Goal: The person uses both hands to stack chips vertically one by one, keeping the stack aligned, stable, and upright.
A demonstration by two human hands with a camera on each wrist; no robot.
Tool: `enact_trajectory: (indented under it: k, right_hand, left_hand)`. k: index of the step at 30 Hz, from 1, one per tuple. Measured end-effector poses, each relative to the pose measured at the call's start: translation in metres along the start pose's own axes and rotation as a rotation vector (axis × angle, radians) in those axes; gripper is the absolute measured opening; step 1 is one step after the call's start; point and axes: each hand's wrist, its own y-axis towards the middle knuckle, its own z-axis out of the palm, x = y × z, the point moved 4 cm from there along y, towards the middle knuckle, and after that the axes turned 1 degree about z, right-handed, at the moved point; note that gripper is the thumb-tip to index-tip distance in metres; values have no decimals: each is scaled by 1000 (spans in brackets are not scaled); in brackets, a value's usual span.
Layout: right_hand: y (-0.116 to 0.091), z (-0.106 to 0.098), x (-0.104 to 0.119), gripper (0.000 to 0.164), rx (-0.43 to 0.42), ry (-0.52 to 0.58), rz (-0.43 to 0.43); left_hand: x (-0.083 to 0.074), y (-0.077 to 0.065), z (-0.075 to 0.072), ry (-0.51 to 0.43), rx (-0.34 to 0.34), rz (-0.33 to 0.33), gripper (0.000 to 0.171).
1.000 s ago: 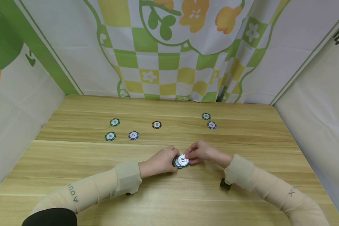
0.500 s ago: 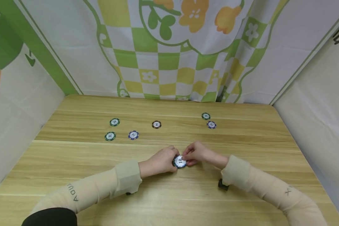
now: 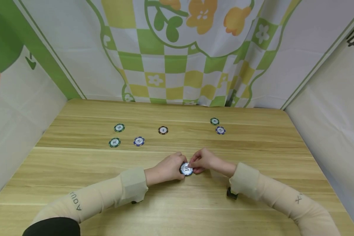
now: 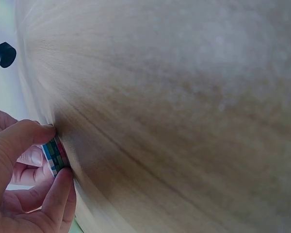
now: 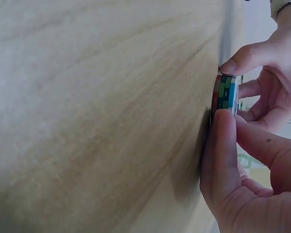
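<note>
A short stack of poker chips (image 3: 186, 169) lies flat on the wooden table, its top chip a light blue one marked 10. Thumb and fingers of my left hand (image 3: 167, 168) grip the stack's rim from the left. From the right, my right hand (image 3: 207, 160) pinches the top blue chip, thumb over its face. Seen edge-on in the right wrist view, the stack (image 5: 226, 92) shows red at the bottom, green in the middle and blue on top. The left wrist view shows the same coloured layers of the chip stack (image 4: 55, 156) between my fingers.
Two green chips marked 20 (image 3: 114, 142) and a blue 10 chip (image 3: 139, 141) lie at the left. A dark 100 chip (image 3: 163, 130) sits at back centre. At back right are a green chip (image 3: 214, 121) and a blue chip (image 3: 220, 130). Patterned curtains (image 3: 177, 62) surround the table.
My right hand has moved left with the blue chip, which slid from overhanging the stack's right side to lying squarely on top. My left hand has stayed in place.
</note>
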Motion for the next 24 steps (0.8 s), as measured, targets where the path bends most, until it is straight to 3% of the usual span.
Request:
enact_trajectory:
  k: [4, 11, 18, 24]
  right_hand:
    - [2, -5, 1, 11, -25, -94, -75]
    - [0, -24, 8, 13, -158, -387, -333]
    - [0, -35, 11, 10, -255, -592, -430]
    - [4, -46, 8, 17, -321, -732, -527]
  left_hand:
    - [0, 0, 0, -9, 9, -10, 36]
    - [0, 0, 0, -13, 21, -29, 38]
    - [0, 0, 0, -8, 14, -27, 39]
    - [0, 0, 1, -7, 10, -22, 39]
